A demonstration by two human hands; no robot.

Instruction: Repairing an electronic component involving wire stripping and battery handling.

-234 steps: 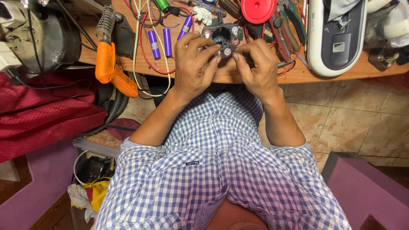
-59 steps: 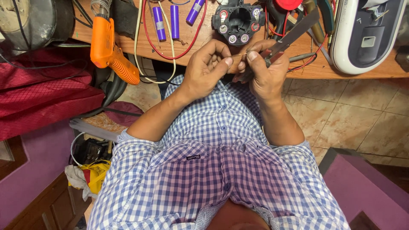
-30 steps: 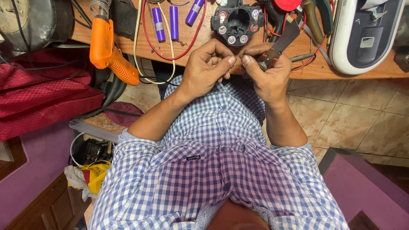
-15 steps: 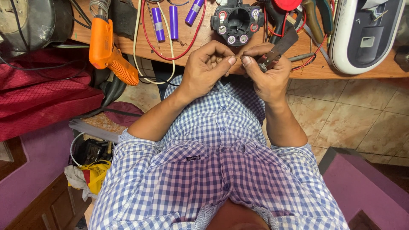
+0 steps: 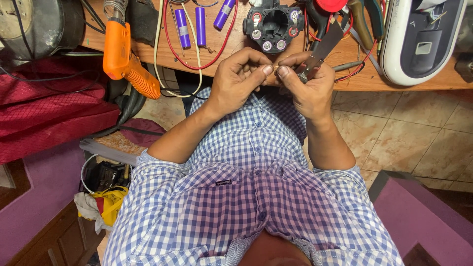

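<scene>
Along the edge of the wooden workbench (image 5: 345, 59) lie an orange plastic glue-gun-shaped tool (image 5: 123, 54), three purple cylindrical battery cells (image 5: 199, 22), a loop of red wire (image 5: 165, 37), a cream cable (image 5: 158, 39), a black round plastic housing with metal contacts (image 5: 273, 24) and a white oval appliance shell with a dark panel (image 5: 419, 39). A dented steel pot (image 5: 37, 24) stands at the far left above a red cloth (image 5: 49, 108).

Both hands meet just below the black housing, in front of the checked shirt. The left hand (image 5: 236, 83) pinches thumb and forefinger together on something very small, perhaps a thin wire end; it is too tiny to tell. The right hand (image 5: 308, 86) is closed around a flat grey metal blade tool (image 5: 322, 47), which juts up over the bench, its forefinger tip touching the left fingertips.
</scene>
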